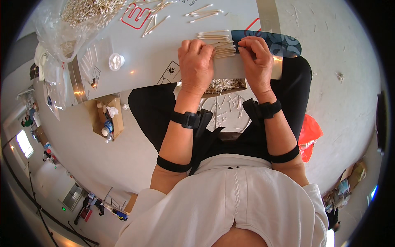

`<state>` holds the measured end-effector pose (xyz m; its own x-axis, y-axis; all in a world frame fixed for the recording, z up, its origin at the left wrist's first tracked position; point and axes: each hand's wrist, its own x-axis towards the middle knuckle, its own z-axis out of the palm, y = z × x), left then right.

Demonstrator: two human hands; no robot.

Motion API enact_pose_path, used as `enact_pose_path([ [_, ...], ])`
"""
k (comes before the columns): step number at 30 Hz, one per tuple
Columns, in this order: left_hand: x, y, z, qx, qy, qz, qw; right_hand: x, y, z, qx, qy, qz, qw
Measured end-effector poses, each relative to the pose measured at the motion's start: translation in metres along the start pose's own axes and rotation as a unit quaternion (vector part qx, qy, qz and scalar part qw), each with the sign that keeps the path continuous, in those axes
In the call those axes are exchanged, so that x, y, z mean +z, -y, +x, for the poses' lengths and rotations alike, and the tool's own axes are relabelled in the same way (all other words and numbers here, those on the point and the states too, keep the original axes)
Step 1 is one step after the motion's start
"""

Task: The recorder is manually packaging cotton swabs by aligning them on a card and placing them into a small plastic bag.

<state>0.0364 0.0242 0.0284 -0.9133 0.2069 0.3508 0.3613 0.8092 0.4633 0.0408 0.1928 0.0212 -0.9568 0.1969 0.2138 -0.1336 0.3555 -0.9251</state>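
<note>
"While both hands are in view, what is their condition?"

"The left hand [196,66] and the right hand [260,64] are apart, with cotton swabs [224,52] lying between them on the table [140,76]. The left fingers curl down at one end of these swabs; how firmly they hold, I cannot tell. The right thumb and forefinger are drawn close together by the tips at the other end. Whether they pinch a swab cannot be told."

"And the rest of the table?"

"The swabs between the hands lie roughly side by side. A dark patterned panel [290,44] extends beneath and beyond the right hand. Loose swabs [203,13] lie farther back. Well to the left of the left hand stands a small round tub [116,61] with white contents. At the far left is a clear plastic bag [76,31] with many swabs."

"Below the table?"

"Past its near edge, a cardboard box [243,86] holds a heap of swabs. On the floor, a second carton [96,119] contains bottles, and a red bag [309,138] lies beside the person's right leg."
</note>
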Motion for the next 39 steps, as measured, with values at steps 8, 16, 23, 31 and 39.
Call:
enact_pose_path([
  [8, -0.013, 0.019, 0.02, 0.024, -0.013, 0.06, 0.998, -0.007, 0.009, -0.019, 0.022, 0.04, -0.031, 0.999],
  [16, -0.008, 0.025, 0.032, 0.082, 0.061, 0.088, 0.991, -0.004, 0.002, -0.02, 0.002, 0.048, -0.049, 0.998],
  [23, -0.005, 0.013, 0.027, 0.049, 0.001, 0.038, 0.998, -0.005, 0.001, -0.021, -0.012, 0.049, -0.058, 0.997],
  [31, -0.017, 0.009, 0.011, 0.02, 0.049, 0.013, 0.999, 0.0, 0.001, -0.02, -0.057, 0.051, -0.132, 0.988],
  [39, -0.015, 0.009, 0.004, 0.005, 0.039, 0.004, 0.999, 0.003, 0.005, -0.015, -0.07, 0.04, -0.207, 0.975],
])
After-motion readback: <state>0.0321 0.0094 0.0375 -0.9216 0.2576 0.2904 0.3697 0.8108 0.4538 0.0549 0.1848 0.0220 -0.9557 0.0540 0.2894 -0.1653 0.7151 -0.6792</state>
